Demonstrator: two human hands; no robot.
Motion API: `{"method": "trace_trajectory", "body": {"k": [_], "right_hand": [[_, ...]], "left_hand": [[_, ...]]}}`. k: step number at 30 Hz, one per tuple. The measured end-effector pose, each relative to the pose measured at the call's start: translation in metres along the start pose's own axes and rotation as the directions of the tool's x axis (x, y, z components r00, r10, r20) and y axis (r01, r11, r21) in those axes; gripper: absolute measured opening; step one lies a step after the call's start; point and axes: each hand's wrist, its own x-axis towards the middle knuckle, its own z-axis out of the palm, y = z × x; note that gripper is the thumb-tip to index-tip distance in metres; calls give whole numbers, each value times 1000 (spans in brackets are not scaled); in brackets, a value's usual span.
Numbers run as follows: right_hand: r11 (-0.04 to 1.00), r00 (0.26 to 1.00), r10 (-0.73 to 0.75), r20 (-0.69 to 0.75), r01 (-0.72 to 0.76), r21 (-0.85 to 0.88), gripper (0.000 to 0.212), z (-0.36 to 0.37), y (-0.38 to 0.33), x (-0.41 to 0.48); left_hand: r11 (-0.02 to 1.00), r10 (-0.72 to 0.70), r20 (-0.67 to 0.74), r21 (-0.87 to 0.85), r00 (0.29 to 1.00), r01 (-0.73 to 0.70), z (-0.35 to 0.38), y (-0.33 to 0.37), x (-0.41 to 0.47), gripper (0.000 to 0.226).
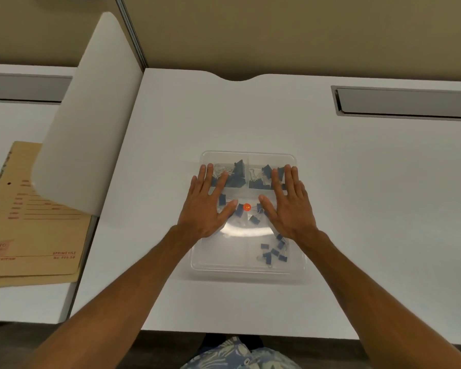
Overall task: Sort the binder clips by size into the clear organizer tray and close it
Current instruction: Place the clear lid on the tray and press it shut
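**Clear lid down, clips sorted — pressing shut**

Blue binder clips all inside the clear organizer tray, none loose on the white desk. Sorted by size, as far as visible:

- Large clips in the far-left compartment, with some bare wire handles beside them.
- A second group of clips in the far-right compartment, looking a little smaller than the large ones.
- Smaller clips across the middle, partly hidden under the palms.
- Smallest clips bunched in the near-right compartment.
- Near-left compartment apparently without clips.

Transparent lid lying over the tray, judging by the broad glare across the middle and the doubled rim at the far edge. Left hand flat and spread, palm down on the lid's left half, gripping nothing. Right hand likewise flat and spread on the right half, also gripping nothing. Fingertips reaching toward the far compartments, thumbs angled inward.

Sorting judged complete; closing judged in its last stage. Probably only left: firm pressure until the lid seats or latches all round. Impossible to tell whether any latch has engaged, or whether the near edge is fully seated. Tan spring file apart on the neighbouring desk to the left, behind a white divider.
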Motion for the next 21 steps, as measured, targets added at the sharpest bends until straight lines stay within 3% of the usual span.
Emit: {"method": "trace_trajectory", "body": {"k": [4,8,16,21], "right_hand": [[1000,999,13,37,-13,-19,85,-3,0,3],[999,1000,14,-24,-15,-40,88,-11,0,10],[988,993,-118,14,119,-99,85,-17,1,65],[984,995,-97,20,99,-147,84,-8,0,69]], "left_hand": [[999,-24,27,39,999,22,-4,0,3,93],[999,-31,3,43,1000,31,-11,1,5,95],[991,29,29,130,999,-33,-22,-6,59,95],[997,25,10,75,1000,-25,-7,-13,65,91]]}}
